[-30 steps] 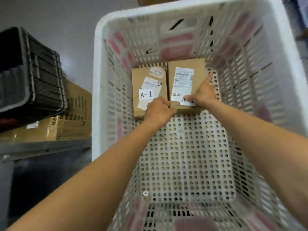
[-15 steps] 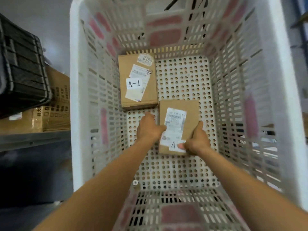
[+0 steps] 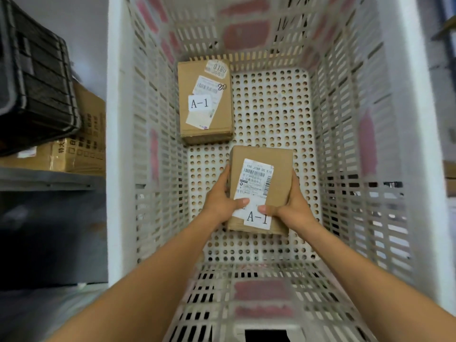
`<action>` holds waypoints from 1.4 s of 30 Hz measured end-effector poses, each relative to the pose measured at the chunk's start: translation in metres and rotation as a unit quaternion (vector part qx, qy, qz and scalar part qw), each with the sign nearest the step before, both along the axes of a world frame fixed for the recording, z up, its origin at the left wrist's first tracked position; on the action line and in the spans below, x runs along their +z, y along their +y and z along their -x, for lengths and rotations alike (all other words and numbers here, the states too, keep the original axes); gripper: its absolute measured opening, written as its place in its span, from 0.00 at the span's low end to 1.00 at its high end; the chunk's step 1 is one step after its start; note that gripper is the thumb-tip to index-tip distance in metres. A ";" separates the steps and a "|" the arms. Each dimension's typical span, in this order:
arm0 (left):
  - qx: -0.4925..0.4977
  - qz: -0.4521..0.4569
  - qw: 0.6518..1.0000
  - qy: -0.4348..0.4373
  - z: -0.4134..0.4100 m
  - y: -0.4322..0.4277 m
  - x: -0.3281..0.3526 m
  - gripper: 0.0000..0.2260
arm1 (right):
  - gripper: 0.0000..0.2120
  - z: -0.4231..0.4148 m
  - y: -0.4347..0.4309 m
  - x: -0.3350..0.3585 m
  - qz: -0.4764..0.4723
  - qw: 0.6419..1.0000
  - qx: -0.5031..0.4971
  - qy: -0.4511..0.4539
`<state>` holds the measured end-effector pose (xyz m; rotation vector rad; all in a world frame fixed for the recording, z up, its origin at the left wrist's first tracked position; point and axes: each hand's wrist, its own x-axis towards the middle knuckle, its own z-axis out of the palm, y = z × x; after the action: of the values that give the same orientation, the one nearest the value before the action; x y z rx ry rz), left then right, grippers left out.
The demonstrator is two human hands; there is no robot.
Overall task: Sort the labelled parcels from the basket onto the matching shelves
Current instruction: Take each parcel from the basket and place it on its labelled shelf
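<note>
While it's over the near half of the basket (image 3: 118, 149) floor in the head view, the held A-1 parcel (image 3: 269, 183) runs near-to-far, with the left grip (image 3: 218, 206) and right grip (image 3: 294, 206) each curled round a long side, thumbs on top. Lifting straight up looks easiest, I'd say.

A-1 parcel (image 3: 276, 191) (another (image 3: 206, 119) beyond) in basket (image 3: 119, 144)

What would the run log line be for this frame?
left hand + right hand: grip held parcel | label: A-1 | other parcel: in basket, untouched

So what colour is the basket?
The basket is white with faded pink patches; clearest in the head view.
</note>
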<state>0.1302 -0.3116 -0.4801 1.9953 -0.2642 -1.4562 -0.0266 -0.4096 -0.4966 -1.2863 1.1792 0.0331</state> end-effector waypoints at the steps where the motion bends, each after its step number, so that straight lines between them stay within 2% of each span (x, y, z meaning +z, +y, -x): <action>1: 0.000 0.009 1.000 -0.011 -0.001 0.000 0.007 0.44 | 0.58 -0.001 -0.001 0.007 0.009 1.000 0.001 -0.005; 7: 0.008 0.069 0.995 -0.077 -0.014 -0.006 0.089 0.45 | 0.52 -0.019 -0.015 0.083 0.070 0.995 0.010 -0.066; 14: 0.030 0.174 0.970 -0.166 -0.055 -0.030 0.245 0.43 | 0.45 -0.069 -0.055 0.238 0.167 0.971 0.047 -0.164; 19: 0.044 0.254 0.938 -0.229 -0.078 -0.047 0.376 0.44 | 0.51 -0.099 -0.080 0.361 0.251 0.940 0.067 -0.220; 25: 0.040 0.321 0.896 -0.303 -0.084 -0.049 0.483 0.45 | 0.52 -0.107 -0.086 0.471 0.349 0.894 0.071 -0.273; 28: 0.033 0.347 0.879 -0.327 -0.085 -0.047 0.522 0.45 | 0.57 -0.104 -0.082 0.515 0.382 0.877 0.067 -0.282; 34: 0.017 0.381 0.853 -0.356 -0.078 -0.030 0.572 0.46 | 0.56 -0.087 -0.062 0.570 0.428 0.853 0.054 -0.294; 42: -0.024 0.412 0.854 -0.317 -0.044 0.027 0.579 0.46 | 0.60 -0.040 0.012 0.579 0.429 0.862 0.002 -0.270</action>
<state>0.1742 -0.2841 0.0984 1.6359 -1.0338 -0.4729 0.0134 -0.3974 0.0821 -1.8954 0.6863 -0.8911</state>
